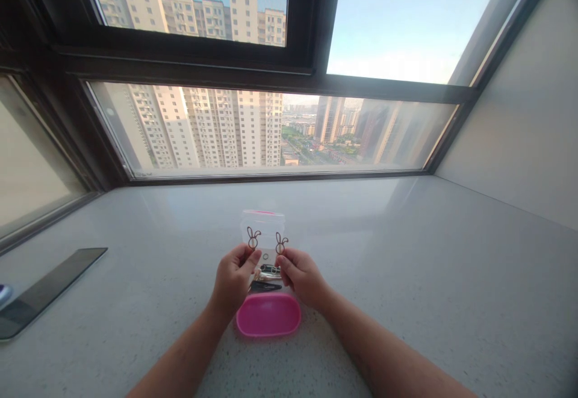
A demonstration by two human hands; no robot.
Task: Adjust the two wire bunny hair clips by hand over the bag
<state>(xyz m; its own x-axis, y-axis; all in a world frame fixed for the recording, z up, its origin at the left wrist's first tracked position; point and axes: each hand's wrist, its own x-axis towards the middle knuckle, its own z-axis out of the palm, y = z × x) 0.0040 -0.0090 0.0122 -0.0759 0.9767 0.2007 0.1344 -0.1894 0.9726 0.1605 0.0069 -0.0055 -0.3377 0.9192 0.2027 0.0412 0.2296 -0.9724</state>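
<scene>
My left hand (235, 274) pinches a brown rabbit-shaped clip (253, 238), its two ears pointing up. A matching rabbit-shaped clip (281, 244) is held upright between the thumb and fingers of my right hand (301, 273). The two clips are apart, side by side. Behind them lies a clear zip bag (263, 220) with a pink strip at its top. Between my hands are a small ring (265, 256), some shiny hair clips (270, 270) and a dark hair clip (266, 287), partly hidden by my fingers. Nearest me sits a pink oval box (268, 315).
A pale speckled sill (406, 277) carries everything. On the far left lies a dark flat phone-like slab (49, 292), with a bluish rounded object (4, 292) at the picture's edge. The dark window frame (280, 176) bounds the back, and a white wall (519, 115) the right.
</scene>
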